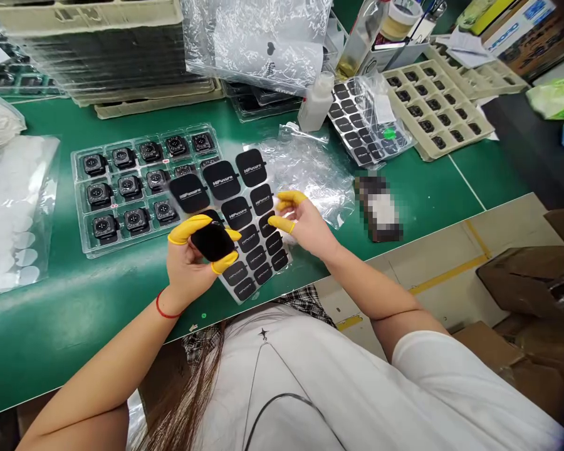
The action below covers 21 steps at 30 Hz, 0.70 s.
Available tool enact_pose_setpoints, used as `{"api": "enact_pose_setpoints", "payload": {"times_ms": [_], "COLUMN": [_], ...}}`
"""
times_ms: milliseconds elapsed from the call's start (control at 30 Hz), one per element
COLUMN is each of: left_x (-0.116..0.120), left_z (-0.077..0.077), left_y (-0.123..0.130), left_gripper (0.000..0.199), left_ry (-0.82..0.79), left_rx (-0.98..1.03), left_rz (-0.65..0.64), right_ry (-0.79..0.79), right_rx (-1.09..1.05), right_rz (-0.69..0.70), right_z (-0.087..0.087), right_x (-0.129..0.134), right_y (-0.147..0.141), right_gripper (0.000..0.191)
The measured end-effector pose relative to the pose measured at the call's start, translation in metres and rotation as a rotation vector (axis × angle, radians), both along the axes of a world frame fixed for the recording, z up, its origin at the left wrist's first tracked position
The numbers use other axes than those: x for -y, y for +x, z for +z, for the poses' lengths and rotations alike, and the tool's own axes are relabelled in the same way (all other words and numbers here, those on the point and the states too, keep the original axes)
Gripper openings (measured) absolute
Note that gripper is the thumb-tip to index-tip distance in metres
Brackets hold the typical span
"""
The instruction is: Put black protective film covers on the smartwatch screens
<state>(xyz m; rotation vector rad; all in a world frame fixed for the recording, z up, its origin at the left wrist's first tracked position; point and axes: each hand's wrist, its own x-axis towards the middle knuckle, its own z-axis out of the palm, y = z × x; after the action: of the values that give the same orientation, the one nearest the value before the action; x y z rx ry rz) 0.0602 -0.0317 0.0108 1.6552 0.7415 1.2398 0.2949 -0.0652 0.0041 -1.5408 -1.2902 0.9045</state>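
Just left of the frame's centre, the left hand [195, 254] grips a black watch body [213, 242]; the right hand [303, 220] pinches the sticker sheet [239, 214] at its edge. Sticker handling, I'd say; the next move calls for delicate fingertips.

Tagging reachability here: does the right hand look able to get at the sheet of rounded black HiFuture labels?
Likely yes: the right hand, in yellow finger cots, is at the right edge of the label sheet, with nothing visible between.
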Motion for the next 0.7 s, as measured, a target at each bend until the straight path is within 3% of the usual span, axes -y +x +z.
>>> {"api": "enact_pose_setpoints", "payload": {"times_ms": [133,367,500,600,700], "left_x": [-0.005,-0.007,-0.021,-0.047,-0.07], "left_z": [0.003,0.003,0.001,-0.006,-0.015], "left_y": [0.001,0.004,-0.004,-0.028,-0.058], "left_gripper": [0.057,0.052,0.054,0.066,0.072], "left_ry": [0.028,-0.037,-0.028,0.015,0.095], "left_rx": [0.0,-0.012,0.085,0.226,0.28], "left_rz": [0.049,0.134,0.259,0.429,0.594], "right_ry": [-0.009,-0.021,0.01,-0.024,-0.126], "right_rx": [-0.284,-0.362,-0.132,0.136,0.407], "right_rz": [0.033,-0.029,-0.173,-0.237,-0.215], "right_z": [0.003,0.017,0.015,0.004,-0.008], "right_x": [-0.005,-0.007,-0.016,-0.027,-0.03], "right_y": [0.005,0.013,0.04,0.062,0.069], "right_gripper": [0.033,0.022,0.015,0.021,0.033]}}
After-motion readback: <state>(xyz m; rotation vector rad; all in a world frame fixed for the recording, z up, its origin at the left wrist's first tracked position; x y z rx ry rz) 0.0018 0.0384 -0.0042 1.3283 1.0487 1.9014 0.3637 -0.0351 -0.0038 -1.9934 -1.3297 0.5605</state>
